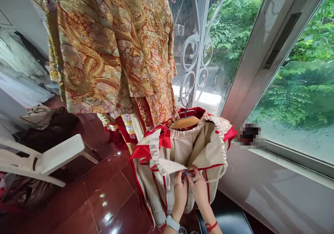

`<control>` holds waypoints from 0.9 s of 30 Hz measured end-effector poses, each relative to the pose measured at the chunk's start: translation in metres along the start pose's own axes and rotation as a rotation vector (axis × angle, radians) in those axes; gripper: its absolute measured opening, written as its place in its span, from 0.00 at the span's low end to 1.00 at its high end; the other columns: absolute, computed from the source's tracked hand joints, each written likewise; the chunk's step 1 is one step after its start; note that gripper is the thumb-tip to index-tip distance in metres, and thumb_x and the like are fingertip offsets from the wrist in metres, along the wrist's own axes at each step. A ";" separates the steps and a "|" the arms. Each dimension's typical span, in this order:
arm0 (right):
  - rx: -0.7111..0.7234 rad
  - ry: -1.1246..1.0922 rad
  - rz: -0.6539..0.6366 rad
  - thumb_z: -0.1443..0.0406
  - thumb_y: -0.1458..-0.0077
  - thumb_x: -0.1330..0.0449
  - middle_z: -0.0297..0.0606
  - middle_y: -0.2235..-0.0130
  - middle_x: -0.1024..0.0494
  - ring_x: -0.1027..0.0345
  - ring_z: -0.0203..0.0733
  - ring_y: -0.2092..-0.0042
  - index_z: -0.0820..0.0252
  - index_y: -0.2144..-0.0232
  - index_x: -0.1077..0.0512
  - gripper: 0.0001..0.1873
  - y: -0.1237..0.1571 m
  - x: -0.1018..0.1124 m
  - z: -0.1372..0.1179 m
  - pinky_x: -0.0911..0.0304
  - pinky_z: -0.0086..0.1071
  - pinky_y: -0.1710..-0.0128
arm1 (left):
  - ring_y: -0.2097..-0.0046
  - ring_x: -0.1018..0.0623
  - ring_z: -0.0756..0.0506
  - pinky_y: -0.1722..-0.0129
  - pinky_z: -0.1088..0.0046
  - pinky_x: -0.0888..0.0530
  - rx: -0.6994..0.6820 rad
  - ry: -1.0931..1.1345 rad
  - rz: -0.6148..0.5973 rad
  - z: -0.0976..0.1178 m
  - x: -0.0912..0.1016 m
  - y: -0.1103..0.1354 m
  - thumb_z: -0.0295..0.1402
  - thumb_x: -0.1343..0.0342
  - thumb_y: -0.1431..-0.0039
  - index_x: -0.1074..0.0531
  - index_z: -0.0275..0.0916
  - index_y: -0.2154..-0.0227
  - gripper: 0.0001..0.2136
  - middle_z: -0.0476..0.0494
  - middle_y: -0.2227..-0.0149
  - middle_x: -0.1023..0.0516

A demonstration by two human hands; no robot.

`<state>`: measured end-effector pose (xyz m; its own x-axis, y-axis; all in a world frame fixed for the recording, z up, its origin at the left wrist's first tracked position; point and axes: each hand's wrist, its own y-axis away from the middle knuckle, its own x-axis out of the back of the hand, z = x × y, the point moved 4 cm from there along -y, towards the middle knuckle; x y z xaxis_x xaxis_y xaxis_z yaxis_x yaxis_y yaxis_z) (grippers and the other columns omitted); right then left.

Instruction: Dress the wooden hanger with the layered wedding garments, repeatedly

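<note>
A cream skirt with red trim (188,147) hangs wide at its gathered waistband, its cream inner side facing me. My left hand (180,185) pinches the front edge of the skirt near the middle. Right beside it, my right hand (197,187) grips the same edge, its fingertips almost touching the left ones. A tiny teal spot shows between the fingertips; I cannot make out what it is. Behind the skirt, a wooden hanger (185,123) with a metal hook pokes up inside a red collar.
A gold embroidered jacket (146,42) hangs at upper left, close to the skirt. White scrolled ironwork (190,53) stands before the window. To the left is a white chair (61,154) on red tiles. A black seat (227,220) is below my right arm.
</note>
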<state>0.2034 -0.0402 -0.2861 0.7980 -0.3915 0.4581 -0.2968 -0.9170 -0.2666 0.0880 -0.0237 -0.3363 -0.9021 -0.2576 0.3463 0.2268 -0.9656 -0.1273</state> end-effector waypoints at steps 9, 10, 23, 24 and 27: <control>0.109 -0.202 -0.140 0.53 0.38 0.44 0.47 0.60 0.17 0.20 0.48 0.61 0.60 0.58 0.22 0.19 0.016 0.005 0.024 0.25 0.35 0.59 | 0.43 0.23 0.32 0.42 0.50 0.25 0.035 0.073 0.033 -0.031 -0.001 0.035 0.42 0.43 0.48 0.27 0.35 0.50 0.23 0.26 0.46 0.22; 0.145 -0.211 -0.177 0.53 0.37 0.45 0.48 0.58 0.17 0.20 0.48 0.59 0.59 0.57 0.21 0.19 0.018 0.007 0.026 0.25 0.35 0.58 | 0.44 0.22 0.32 0.43 0.51 0.25 0.031 0.085 0.028 -0.028 -0.001 0.036 0.41 0.43 0.47 0.25 0.36 0.51 0.22 0.28 0.47 0.20; 0.409 -0.178 -0.061 0.49 0.34 0.47 0.41 0.66 0.17 0.20 0.43 0.65 0.52 0.63 0.18 0.22 0.035 0.024 0.016 0.25 0.28 0.65 | 0.55 0.16 0.35 0.53 0.60 0.18 -0.209 -0.028 0.032 -0.030 0.012 0.058 0.37 0.48 0.42 0.18 0.37 0.60 0.16 0.31 0.57 0.16; 0.409 -0.160 -0.069 0.50 0.34 0.47 0.42 0.65 0.18 0.21 0.43 0.65 0.52 0.62 0.18 0.21 0.037 0.025 0.015 0.25 0.30 0.65 | 0.54 0.16 0.35 0.52 0.58 0.19 -0.202 -0.053 0.029 -0.023 0.014 0.061 0.35 0.48 0.42 0.18 0.38 0.59 0.16 0.32 0.57 0.16; 0.389 -0.118 -0.074 0.53 0.33 0.48 0.43 0.63 0.21 0.23 0.45 0.64 0.52 0.61 0.18 0.20 0.042 0.026 0.015 0.25 0.34 0.64 | 0.52 0.18 0.36 0.49 0.54 0.21 -0.162 -0.118 0.001 0.002 0.019 0.069 0.30 0.51 0.41 0.19 0.40 0.57 0.17 0.35 0.56 0.16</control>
<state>0.2200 -0.0878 -0.2983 0.8711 -0.2930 0.3940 -0.0336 -0.8362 -0.5474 0.0875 -0.0948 -0.3365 -0.8506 -0.2698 0.4513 0.1566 -0.9493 -0.2724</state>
